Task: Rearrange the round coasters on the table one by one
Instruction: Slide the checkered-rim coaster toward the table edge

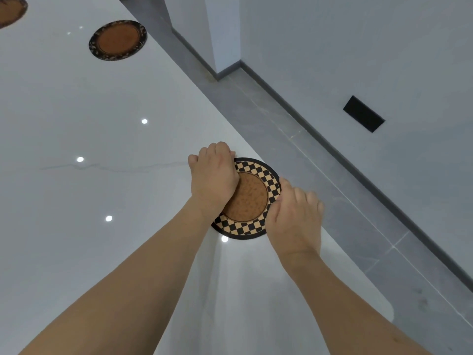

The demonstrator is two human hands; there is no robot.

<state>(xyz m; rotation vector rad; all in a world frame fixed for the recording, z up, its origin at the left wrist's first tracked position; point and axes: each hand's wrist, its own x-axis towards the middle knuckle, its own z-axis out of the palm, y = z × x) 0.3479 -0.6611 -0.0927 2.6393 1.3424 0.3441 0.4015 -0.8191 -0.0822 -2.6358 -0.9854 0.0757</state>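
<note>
Two bare forearms, no sleeves in view; left hand and right hand bare too, no rings, watch or gloves showing on either

Home dining area, glossy white table, decorative round coasters, grey tiled floor, skirting

Grey tiled floor beside white wall with black rectangular plate.
</note>
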